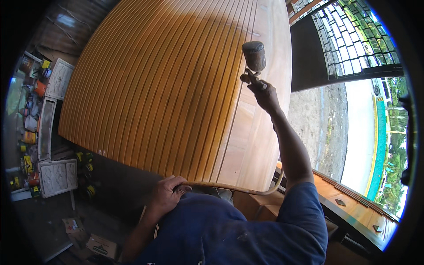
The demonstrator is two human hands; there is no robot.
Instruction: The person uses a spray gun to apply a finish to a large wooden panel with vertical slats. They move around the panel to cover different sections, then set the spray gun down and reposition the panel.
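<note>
White carved panels [56, 176] lean at nine o'clock among paint cans [30, 138]. Cardboard boxes [102, 245] lie on the floor at seven. A metal grille gate [353, 39] stands at two.

Spray gun [254, 62]: one, with one cup on top. Hose [229, 187]: one. Hands: two; right hand [265, 95] at the spray gun, left hand [165, 194] below slatted wooden panel [154, 88]. Slatted wooden panel: one. White carved panels, left of slatted panel: three [59, 78] [46, 128] [57, 176]. Cardboard boxes [101, 245] on floor, below slatted panel: two. Cans and tins at far left: many, exact count cannot be told.
</note>
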